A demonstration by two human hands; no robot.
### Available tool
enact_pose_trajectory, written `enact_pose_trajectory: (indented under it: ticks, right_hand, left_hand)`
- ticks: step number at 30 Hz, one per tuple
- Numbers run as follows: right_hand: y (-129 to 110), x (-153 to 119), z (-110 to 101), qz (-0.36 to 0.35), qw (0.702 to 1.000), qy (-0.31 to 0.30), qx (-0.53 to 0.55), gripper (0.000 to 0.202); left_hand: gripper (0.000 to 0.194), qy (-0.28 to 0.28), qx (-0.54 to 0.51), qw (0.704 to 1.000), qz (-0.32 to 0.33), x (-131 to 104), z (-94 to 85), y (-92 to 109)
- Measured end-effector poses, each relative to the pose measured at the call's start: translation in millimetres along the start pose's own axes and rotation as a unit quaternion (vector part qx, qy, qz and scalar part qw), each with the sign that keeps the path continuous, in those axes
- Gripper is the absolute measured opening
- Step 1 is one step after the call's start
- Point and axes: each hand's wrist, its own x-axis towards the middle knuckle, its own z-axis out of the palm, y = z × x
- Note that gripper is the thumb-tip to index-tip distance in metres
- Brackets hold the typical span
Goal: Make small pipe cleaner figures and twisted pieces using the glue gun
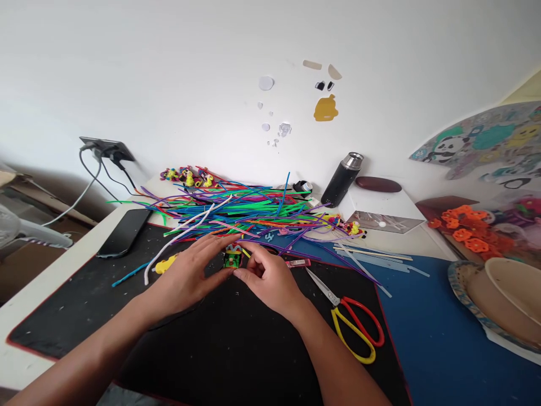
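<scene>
Between my two hands, above the black mat (203,349), is a small green and black piece (232,257) with some red and blue at its top. My left hand (190,270) holds its left side between thumb and fingers. On the right side, the bent fingers and thumb of my right hand (268,276) grip the same piece. A yellow object (165,264) lies beside my left hand, partly covered by it. Many colored pipe cleaners (253,207) are heaped just beyond my hands, and a white one (169,242) reaches down at the left.
Scissors (336,301) with red and yellow handles lie right of my right hand. A phone (124,233) rests at the left. Behind stand a black flask (342,180) and a white box (386,208). Small colorful figures (188,176) sit by the wall; a bowl (513,287) is far right.
</scene>
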Motion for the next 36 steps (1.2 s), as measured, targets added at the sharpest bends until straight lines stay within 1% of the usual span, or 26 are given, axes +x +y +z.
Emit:
enact_pose_trajectory:
  ticks: [7,11,14,17,21,24,27,32,36]
  right_hand:
    - [2,1,1,-0.009,1.000,0.008,-0.011,0.051]
    - [3,0,1,-0.014,1.000,0.012,-0.015,0.050]
    - [5,0,2,-0.013,1.000,0.003,-0.021,0.054]
    - [6,0,2,-0.016,0.999,-0.007,-0.033,0.060]
    - [7,0,3,-0.016,0.999,0.007,-0.050,0.054]
    - [5,0,2,-0.016,0.998,0.005,-0.057,0.052]
    - [3,0,1,-0.015,0.998,-0.007,-0.065,0.054]
    - [0,-1,1,-0.018,0.996,-0.021,-0.080,0.055]
    - [0,-1,1,-0.016,0.995,-0.026,-0.091,0.055]
  left_hand:
    - [0.066,-0.023,-0.006,1.000,0.010,-2,-3.0,0]
    - [0.065,-0.021,-0.011,1.000,0.003,0,-3.1,1]
    - [0.062,-0.014,-0.012,1.000,-0.010,0,-2.0,1]
    - [0.064,-0.019,-0.013,1.000,-0.010,0,-1.7,0]
    - [0.066,-0.033,0.000,0.999,0.000,-1,-3.1,1]
    - [0.064,-0.033,0.003,0.999,-0.001,0,-3.2,1]
    - [0.064,-0.031,0.011,0.999,-0.001,0,-2.1,-1]
    - [0.066,-0.057,0.036,0.998,0.005,-3,-2.2,-8]
    - [0.064,-0.061,0.037,0.997,0.013,-3,-3.8,-11]
